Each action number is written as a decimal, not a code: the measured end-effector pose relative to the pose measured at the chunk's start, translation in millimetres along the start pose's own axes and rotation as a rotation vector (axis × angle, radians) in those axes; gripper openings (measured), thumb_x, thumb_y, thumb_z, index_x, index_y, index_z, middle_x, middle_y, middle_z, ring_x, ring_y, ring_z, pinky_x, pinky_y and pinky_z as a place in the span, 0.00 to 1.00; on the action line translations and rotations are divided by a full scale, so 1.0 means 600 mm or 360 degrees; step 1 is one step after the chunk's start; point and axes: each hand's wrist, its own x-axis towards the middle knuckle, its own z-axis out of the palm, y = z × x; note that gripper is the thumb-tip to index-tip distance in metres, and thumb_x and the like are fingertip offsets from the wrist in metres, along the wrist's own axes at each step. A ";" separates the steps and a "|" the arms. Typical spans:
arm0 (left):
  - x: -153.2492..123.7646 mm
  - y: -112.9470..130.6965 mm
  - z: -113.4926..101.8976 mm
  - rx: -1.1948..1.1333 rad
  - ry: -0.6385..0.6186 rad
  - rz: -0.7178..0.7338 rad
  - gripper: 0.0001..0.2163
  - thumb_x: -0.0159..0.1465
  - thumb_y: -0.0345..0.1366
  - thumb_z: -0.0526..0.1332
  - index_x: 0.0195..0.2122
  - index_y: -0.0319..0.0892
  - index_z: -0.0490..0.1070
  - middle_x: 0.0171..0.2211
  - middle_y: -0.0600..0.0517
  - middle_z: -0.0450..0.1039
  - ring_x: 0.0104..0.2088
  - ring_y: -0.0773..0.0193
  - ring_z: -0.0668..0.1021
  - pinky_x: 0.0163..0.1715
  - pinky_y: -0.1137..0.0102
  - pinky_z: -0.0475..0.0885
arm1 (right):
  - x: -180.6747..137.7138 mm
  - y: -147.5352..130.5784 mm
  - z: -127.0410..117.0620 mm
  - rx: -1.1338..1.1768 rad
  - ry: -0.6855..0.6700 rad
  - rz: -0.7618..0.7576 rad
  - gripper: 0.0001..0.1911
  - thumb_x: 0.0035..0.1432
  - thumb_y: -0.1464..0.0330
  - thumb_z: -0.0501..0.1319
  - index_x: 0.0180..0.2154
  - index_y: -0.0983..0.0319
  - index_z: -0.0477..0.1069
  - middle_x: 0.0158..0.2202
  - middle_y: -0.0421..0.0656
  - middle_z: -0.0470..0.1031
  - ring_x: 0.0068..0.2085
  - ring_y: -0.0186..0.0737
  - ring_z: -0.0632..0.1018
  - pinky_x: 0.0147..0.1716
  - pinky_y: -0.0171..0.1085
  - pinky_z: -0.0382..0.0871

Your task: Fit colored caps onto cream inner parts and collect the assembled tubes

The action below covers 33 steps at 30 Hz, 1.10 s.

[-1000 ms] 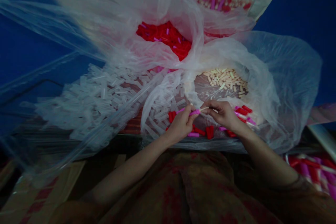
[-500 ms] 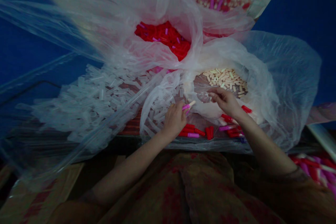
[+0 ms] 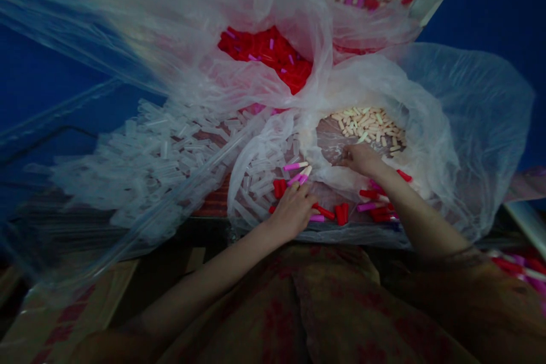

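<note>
A: Hands splitting up?

B: Yes. A second ago both were meeting on one pink stick. Now the right hand is reaching into the bag, with its fingers down on the cream pegs. Can't tell if it's gripping one.

A: Left?

B: The left hand is sitting lower, pinching the pink stick with the cream tip showing. A second stick is lying just beside it.

A: Anything else?

B: Red caps are lying between the wrists, untouched.

Plastic bags crowd the left hand and right hand; the near side lies open.
</note>
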 end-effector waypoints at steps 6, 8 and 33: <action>0.001 0.025 0.013 0.0108 0.0003 0.0041 0.10 0.64 0.39 0.60 0.42 0.40 0.74 0.50 0.40 0.65 0.54 0.46 0.67 0.50 0.54 0.66 | 0.004 -0.007 0.017 0.0214 0.0180 -0.0173 0.11 0.55 0.74 0.58 0.41 0.64 0.74 0.35 0.46 0.77 0.36 0.40 0.75 0.33 0.33 0.62; 0.004 0.032 0.018 0.0169 0.0021 0.0050 0.09 0.64 0.36 0.60 0.43 0.41 0.73 0.49 0.41 0.65 0.52 0.47 0.68 0.49 0.55 0.67 | 0.002 -0.007 0.017 0.0272 0.0372 -0.0190 0.13 0.54 0.75 0.56 0.41 0.65 0.73 0.35 0.48 0.75 0.35 0.40 0.74 0.34 0.35 0.62; 0.032 0.004 -0.023 -0.3071 0.0769 -0.0701 0.21 0.50 0.34 0.72 0.43 0.36 0.69 0.30 0.53 0.75 0.29 0.68 0.78 0.34 0.71 0.77 | -0.158 -0.106 0.035 0.2044 0.0618 -0.0345 0.14 0.56 0.59 0.66 0.41 0.59 0.72 0.35 0.43 0.75 0.34 0.37 0.76 0.33 0.36 0.73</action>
